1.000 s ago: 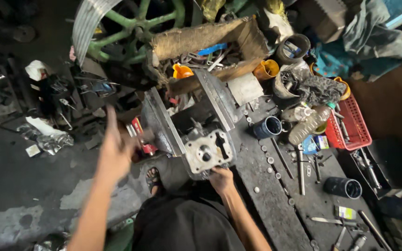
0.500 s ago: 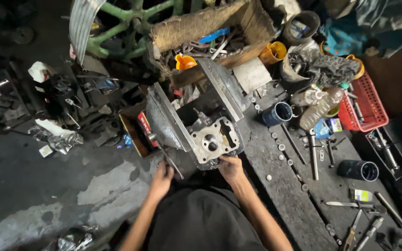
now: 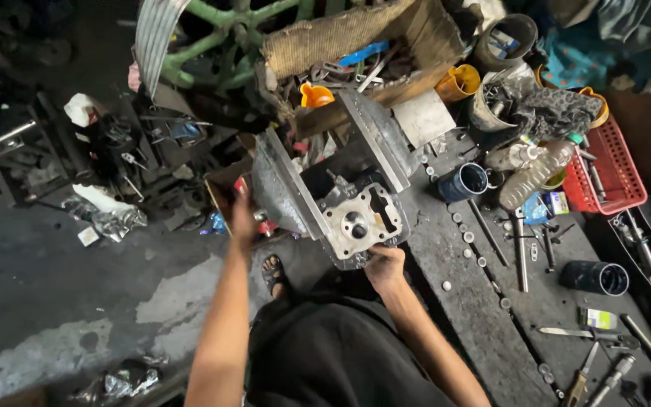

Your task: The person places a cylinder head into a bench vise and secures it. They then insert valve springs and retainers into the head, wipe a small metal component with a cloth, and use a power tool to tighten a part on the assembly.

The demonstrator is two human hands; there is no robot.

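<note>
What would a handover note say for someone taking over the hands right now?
Left hand: stretched out to the small box of parts left of the vise, at a red item; grip not clear.
Right hand: on the lower edge of the cylinder head.
The head sits between the jaws of the vise, its flat face up.
Loose small parts and tools lie on the bench to the right.
Done: head is mounted. Left: nothing yet brought from the box.
</note>
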